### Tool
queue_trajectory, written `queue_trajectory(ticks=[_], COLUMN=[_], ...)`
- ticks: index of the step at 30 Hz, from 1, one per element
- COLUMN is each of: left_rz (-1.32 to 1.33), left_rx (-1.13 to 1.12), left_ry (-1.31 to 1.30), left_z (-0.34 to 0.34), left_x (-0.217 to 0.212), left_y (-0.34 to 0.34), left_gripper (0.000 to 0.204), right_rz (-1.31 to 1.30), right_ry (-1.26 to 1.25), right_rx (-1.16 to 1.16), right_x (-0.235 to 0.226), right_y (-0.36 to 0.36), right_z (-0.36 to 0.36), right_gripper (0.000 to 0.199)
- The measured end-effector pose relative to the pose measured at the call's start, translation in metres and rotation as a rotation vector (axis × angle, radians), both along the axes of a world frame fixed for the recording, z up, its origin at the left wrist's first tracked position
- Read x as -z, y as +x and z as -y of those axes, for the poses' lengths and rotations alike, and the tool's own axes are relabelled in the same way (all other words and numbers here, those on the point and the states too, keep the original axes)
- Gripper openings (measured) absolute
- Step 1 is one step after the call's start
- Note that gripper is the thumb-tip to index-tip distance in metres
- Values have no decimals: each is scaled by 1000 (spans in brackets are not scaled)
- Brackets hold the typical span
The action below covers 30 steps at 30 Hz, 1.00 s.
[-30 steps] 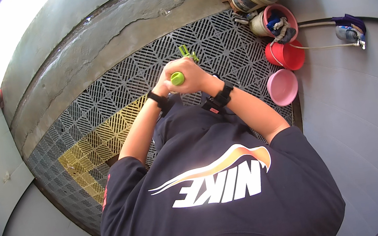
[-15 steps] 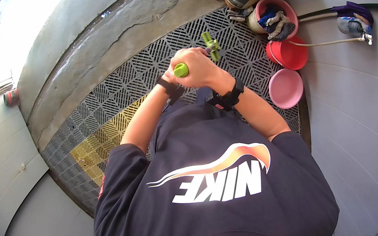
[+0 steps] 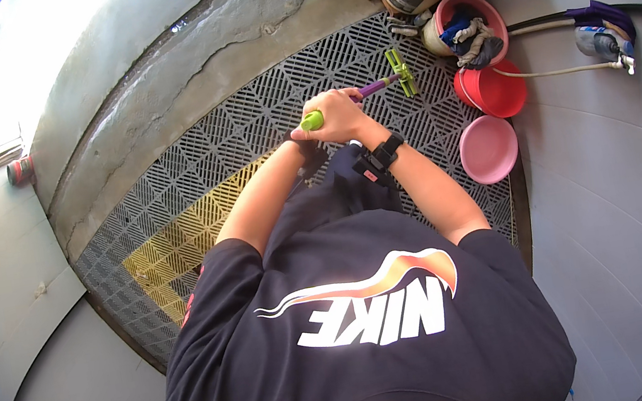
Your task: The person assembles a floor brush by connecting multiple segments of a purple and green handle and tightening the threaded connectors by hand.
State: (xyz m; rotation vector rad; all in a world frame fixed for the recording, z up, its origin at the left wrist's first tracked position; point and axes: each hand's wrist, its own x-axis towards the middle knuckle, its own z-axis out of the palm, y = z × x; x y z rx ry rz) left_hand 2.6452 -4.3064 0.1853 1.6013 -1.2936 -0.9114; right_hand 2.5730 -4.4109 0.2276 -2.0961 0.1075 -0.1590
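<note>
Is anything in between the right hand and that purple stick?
No, nothing visible. The right hand is wrapped right around the purple stick, beside its green end cap. The red bucket stands off to the right, not in between.

Purple-shafted tool (image 3: 377, 87), slanted; green crosswise head (image 3: 403, 72) over grated flooring (image 3: 241, 121).
</note>
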Motion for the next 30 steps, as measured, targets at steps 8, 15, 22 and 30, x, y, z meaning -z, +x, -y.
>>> queue_trajectory(ticks=[8, 15, 22, 30], left_rz=[-106, -182, 306, 75], left_rx=[-158, -420, -343, -217], left_ry=[-45, -69, 252, 1], left_z=[-169, -356, -401, -393], left_x=[26, 11, -40, -8], left_y=[88, 182, 219, 197], left_gripper=[24, 25, 24, 15], right_rz=[102, 125, 103, 48], right_ry=[94, 322, 473, 303], right_rx=[11, -86, -85, -172], right_x=[-18, -47, -71, -69], right_y=[77, 183, 223, 198], right_z=[-156, -334, -364, -352], right_gripper=[57, 42, 42, 26])
